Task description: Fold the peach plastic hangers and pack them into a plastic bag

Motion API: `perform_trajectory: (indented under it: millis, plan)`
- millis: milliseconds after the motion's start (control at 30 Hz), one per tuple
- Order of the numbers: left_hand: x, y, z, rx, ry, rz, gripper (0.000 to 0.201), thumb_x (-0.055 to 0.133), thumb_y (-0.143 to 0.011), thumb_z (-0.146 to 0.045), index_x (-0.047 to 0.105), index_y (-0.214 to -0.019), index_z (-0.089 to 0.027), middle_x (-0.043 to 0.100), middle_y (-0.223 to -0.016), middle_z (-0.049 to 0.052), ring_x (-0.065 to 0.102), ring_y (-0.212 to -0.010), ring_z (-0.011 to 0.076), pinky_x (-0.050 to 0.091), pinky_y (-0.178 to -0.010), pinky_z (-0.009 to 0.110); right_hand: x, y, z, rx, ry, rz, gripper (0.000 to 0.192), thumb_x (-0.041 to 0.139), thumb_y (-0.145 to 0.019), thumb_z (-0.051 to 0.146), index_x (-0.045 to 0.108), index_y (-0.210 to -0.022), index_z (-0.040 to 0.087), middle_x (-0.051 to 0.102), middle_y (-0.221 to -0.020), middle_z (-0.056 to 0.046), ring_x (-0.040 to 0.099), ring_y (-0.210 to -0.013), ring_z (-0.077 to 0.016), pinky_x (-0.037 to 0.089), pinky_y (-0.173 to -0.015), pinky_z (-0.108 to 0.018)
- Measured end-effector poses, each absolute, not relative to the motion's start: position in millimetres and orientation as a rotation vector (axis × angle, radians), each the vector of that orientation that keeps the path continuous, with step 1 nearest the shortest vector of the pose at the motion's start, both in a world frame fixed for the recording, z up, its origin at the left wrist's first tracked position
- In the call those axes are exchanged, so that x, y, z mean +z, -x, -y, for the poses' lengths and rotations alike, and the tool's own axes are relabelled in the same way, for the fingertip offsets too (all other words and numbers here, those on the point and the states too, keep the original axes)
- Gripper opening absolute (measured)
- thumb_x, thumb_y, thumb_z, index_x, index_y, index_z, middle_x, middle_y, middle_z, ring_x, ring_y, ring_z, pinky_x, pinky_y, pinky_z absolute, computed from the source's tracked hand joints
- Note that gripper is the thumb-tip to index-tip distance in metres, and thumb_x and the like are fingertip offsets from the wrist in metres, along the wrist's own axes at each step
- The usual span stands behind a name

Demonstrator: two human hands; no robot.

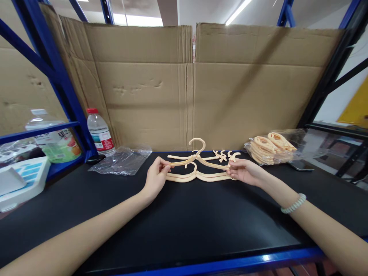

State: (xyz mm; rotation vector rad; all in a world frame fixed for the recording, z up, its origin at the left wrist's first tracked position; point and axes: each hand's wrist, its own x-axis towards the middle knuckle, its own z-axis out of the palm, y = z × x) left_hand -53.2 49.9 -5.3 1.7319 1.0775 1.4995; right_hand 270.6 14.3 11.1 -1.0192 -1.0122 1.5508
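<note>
A cream plastic hanger [198, 155] is held between both my hands just above the black shelf top [184, 218]. My left hand [155, 177] pinches its left arm end. My right hand [244, 171] pinches its right arm end; a beaded bracelet [293, 203] circles that wrist. Directly under it a second cream hanger [195, 177] lies flat on the shelf. Small cream hook pieces [227, 155] lie just behind, near my right hand.
A clear bag holding several cream hangers [270, 147] sits at the back right. An empty clear plastic bag [122, 159] and a water bottle [99, 132] are at the back left. Cardboard sheets [189, 84] wall the back. A dark phone [300, 165] lies right.
</note>
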Motion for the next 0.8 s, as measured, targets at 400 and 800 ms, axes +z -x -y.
perform_trajectory:
  millis: [400, 800]
  plan:
    - [-6.3, 54.2, -50.8, 1.504, -1.729, -1.074, 0.01, 0.056, -0.071, -0.026, 0.049, -0.075, -0.019, 0.065, -0.078, 0.003, 0.061, -0.07, 0.0179, 0.044, -0.065, 0.03, 13.3, -271.2, -13.2, 1.584, 0.97, 0.971, 0.018, 0.066, -0.073, 0.007, 0.052, -0.068, 0.016, 0.061, -0.066, -0.003, 0.064, -0.063, -0.0147, 0.054, -0.057, -0.023]
    - [-7.3, 53.9, -50.0, 1.456, -1.816, -1.057, 0.009, 0.054, -0.075, -0.025, 0.047, -0.075, -0.019, 0.065, -0.079, 0.003, 0.061, -0.074, 0.0184, 0.045, -0.067, 0.031, 11.1, -264.6, -10.1, 1.454, 0.97, 1.011, 0.02, 0.068, -0.069, 0.005, 0.052, -0.064, 0.015, 0.058, -0.063, 0.0, 0.061, -0.059, -0.0111, 0.052, -0.056, -0.017]
